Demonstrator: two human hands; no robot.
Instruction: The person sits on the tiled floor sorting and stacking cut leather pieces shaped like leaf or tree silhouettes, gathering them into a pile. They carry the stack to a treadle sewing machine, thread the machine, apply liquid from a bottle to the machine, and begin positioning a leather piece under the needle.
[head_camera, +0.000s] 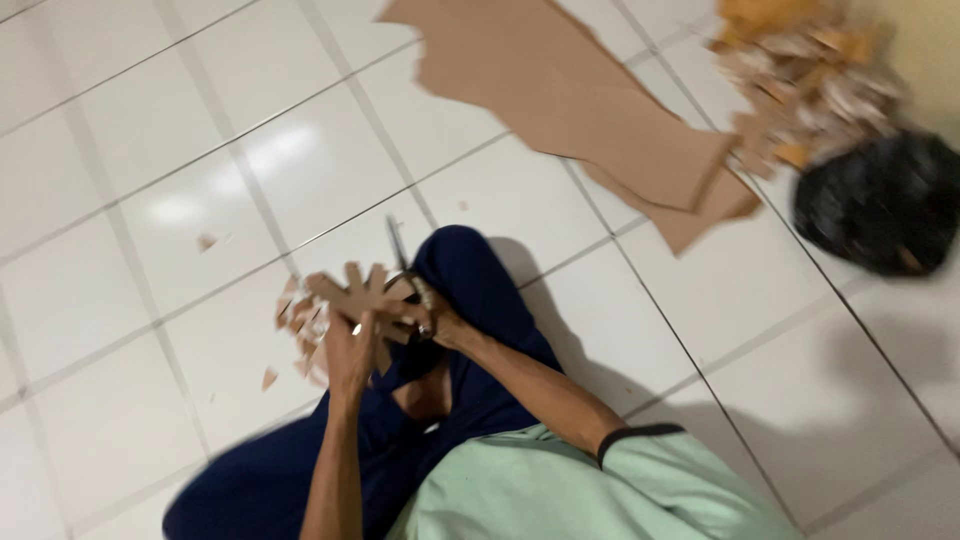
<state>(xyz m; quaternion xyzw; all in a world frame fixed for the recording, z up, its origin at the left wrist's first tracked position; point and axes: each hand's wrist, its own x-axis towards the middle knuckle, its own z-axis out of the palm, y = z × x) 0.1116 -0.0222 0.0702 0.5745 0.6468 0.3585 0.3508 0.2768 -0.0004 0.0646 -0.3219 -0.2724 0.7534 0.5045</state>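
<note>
I sit on a white tiled floor with my knee in dark blue trousers (470, 280) raised in front of me. My left hand (352, 350) grips a brown cardboard cut-out (360, 295) with several finger-like prongs. My right hand (432, 318) is closed on a pair of scissors (398, 252), whose blades point up and away from me, right beside the cut-out. Small cardboard offcuts (300, 325) lie on the tiles just left of my hands.
Large brown cardboard sheets (580, 110) lie on the floor ahead. A heap of cardboard scraps (810, 85) sits at the far right next to a black bag (880, 200). A yellowish wall (930, 50) stands at the top right corner.
</note>
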